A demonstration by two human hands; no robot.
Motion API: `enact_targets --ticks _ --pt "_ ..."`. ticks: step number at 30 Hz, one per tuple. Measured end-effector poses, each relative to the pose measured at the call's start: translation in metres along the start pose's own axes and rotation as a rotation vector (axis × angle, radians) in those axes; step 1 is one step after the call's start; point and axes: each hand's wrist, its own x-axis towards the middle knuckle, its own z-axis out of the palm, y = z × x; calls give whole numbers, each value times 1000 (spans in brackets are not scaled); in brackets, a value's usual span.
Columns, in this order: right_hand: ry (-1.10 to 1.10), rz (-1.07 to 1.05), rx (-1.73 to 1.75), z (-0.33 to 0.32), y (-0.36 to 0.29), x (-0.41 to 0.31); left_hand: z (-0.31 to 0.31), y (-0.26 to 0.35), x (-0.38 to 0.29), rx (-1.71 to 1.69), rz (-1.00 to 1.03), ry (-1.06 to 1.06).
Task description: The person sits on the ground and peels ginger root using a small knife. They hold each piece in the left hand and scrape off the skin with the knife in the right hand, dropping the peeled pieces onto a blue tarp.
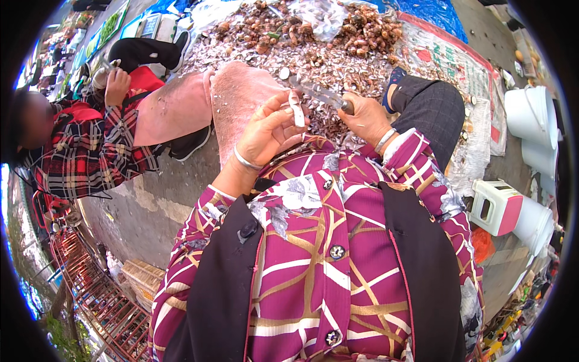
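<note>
Between the thumb and fingers of my left hand [271, 129] is a small pale peeled piece [296, 111], perhaps a root or shoot. My right hand [367, 115] is closed around the handle of a knife [328, 97], whose stained metal blade points left towards that piece; whether they touch I cannot tell. A pink towel-like cloth [244, 97] lies over my leg, beside my left hand. Beyond both hands spreads a thick layer of peelings [312, 63], and at its far side are heaps of brown unpeeled root vegetables [371, 29].
A person in a checked shirt [95, 154] sits close on the left. White buckets [529, 117] and a white and pink plastic stool [497, 208] stand at the right. Printed woven sacks [445, 59] lie under the peelings. A red metal rack [99, 289] is at the lower left.
</note>
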Motion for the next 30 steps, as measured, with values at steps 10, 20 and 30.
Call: enact_targets --ticks 10,20,30 --pt "-16 -36 -200 -9 3 5 -4 -7 0 -32 13 -71" --pt "42 58 -351 -7 16 5 0 -10 -3 -29 31 -66" --pt "-32 -188 -189 2 -13 -8 -13 -17 1 -140 1 -44"
